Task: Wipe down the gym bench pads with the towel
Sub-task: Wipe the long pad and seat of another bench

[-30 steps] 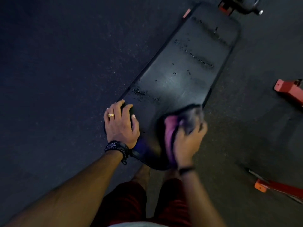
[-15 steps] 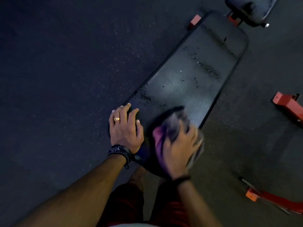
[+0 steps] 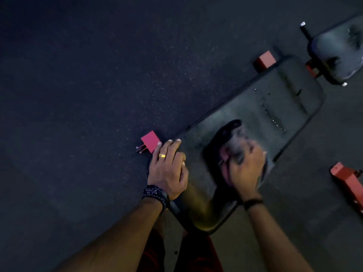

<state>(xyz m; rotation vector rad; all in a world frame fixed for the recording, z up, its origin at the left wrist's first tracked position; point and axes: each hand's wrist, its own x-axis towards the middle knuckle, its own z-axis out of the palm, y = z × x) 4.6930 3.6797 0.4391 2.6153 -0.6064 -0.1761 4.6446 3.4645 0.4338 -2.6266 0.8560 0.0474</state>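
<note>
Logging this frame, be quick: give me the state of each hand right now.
Left hand: open, flat on the near edge of the bench pad, holding nothing.
Right hand: closed on the towel, pressing it onto the pad.

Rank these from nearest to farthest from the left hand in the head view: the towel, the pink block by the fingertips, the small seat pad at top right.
From the left hand:
1. Pink block, just beyond the fingertips, at the long pad's left edge.
2. Towel, to the right on the long pad, under the right hand.
3. Small seat pad, top right, past the long pad's far end.
</note>
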